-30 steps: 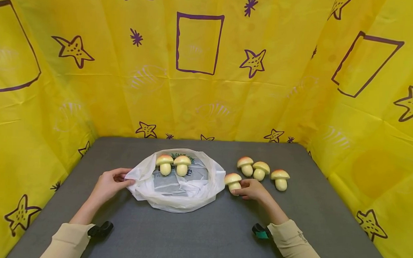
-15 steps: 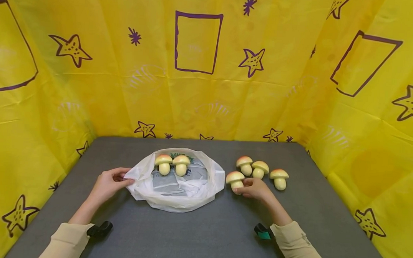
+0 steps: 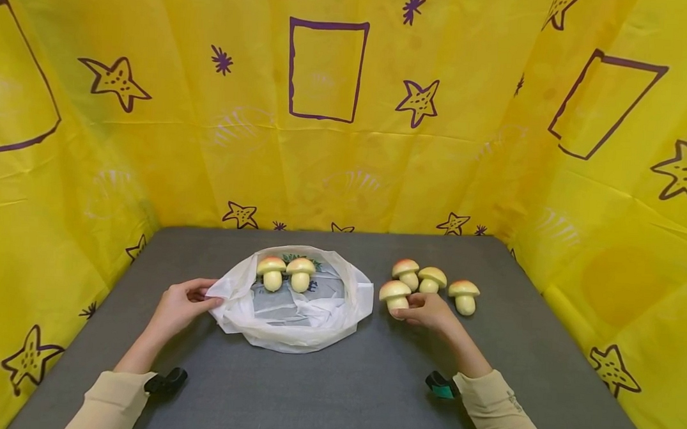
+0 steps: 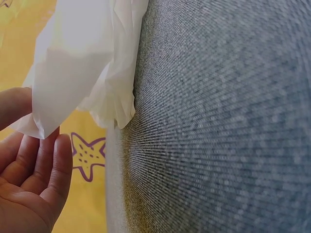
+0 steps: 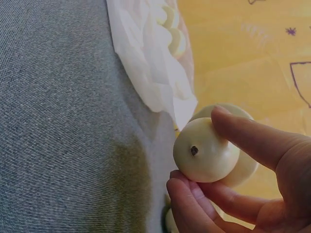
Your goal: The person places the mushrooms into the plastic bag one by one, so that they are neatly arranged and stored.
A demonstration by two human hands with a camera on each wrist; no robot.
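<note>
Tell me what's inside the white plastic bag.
Two mushrooms lie side by side in the white bag, near its far edge. Anything beneath them or under the crumpled folds is covered and can't be seen.

A dark grey table with a finely ribbed textile surface [image 3: 318,399] lies below the left hand [image 3: 179,306] and right hand [image 3: 432,313]. Beyond them and out past either side hang creased yellow fabric walls [image 3: 317,156], printed with purple-outlined starfish [image 3: 418,102] and rectangles [image 3: 329,26].
</note>
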